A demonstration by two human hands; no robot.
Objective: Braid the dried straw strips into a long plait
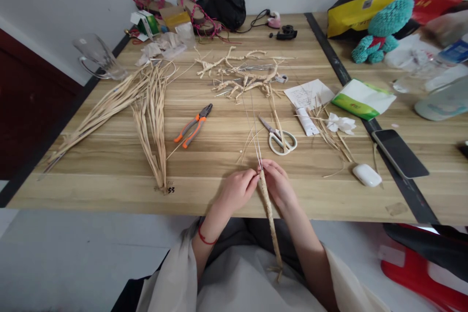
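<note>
A long stem wrapped in pale straw (268,209) points from my lap up over the table's front edge, with bare metal wires (255,131) sticking out of its far end. My left hand (238,187) pinches at the top of the wrapping, its fingertips closed there; a strand may be between them, too small to make out. From the other side, my right hand (280,183) closes its fingers around the same spot. White-handled scissors (283,142) lie just beyond my hands. Orange-handled pliers (193,126) rest farther left.
Bundles of dry straw (151,131) spread across the left side. Straw-wrapped branches (244,75) lie at the middle back. To the right are a white tube (307,122), an earbud case (366,175) and a phone (400,153). A glass mug (98,56) lies tilted at the left edge.
</note>
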